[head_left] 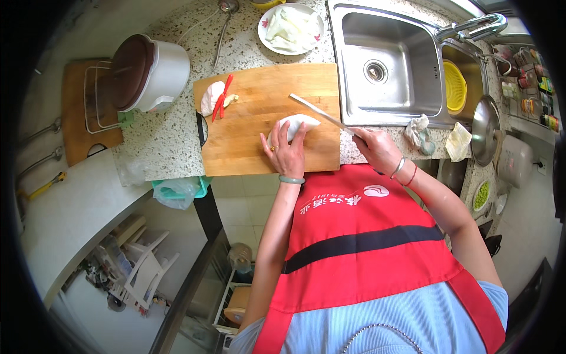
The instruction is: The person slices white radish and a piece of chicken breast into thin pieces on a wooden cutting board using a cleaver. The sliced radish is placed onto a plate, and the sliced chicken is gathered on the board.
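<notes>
On the wooden cutting board (253,147), my left hand (288,154) bends its fingers over a smooth white half-moon-shaped piece of food (305,121) and holds it down. I cannot make out what kind of food it is. My right hand (377,150) grips a kitchen knife (321,111) by its handle at the board's right edge. The blade, seen nearly edge-on, slants up to the left, just beyond the white piece. Toward the board's far left corner lie two red chili peppers (221,99), a pale pinkish lump (210,98) and a small yellowish piece (231,100).
Behind the board stands a plate of pale slices (292,29), with a ladle (223,29) to its left. A rice cooker (168,74) is at the left. On the right are a steel sink (389,76), a yellow basket (454,87), cloths (418,133) and a pot lid (485,130).
</notes>
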